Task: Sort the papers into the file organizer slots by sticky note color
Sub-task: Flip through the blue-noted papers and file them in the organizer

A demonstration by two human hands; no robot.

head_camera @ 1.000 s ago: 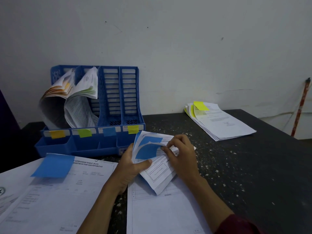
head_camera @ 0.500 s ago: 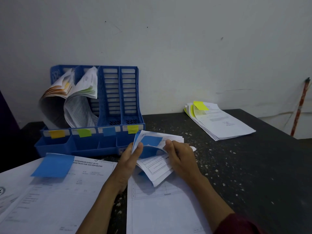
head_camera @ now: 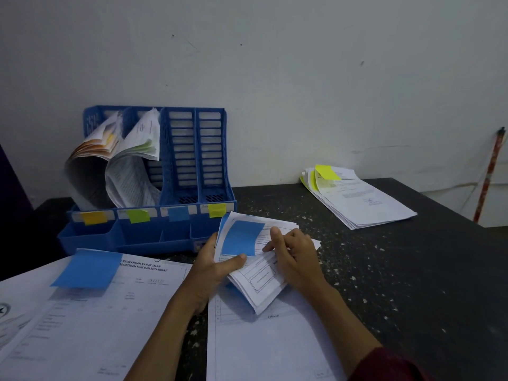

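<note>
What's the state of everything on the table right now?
file organizer: upright; orange and green slots hold papers, blue and yellow slots empty
blue-note bundle: held in both hands
left hand: grips the bundle
right hand: pinches its sheets
yellow-note stack: lying flat, untouched
loose blue-note sheet: lying flat

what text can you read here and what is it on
"KETERANGAN RAWAT JALAN": heading on the left sheet
"DOKTERAN FISIK DAN REHABILITASI": line below it, start hidden by the blue sticky note
held papers, near sheet, yellow-noted pile, organizer labels: too small or blurred to read
</note>
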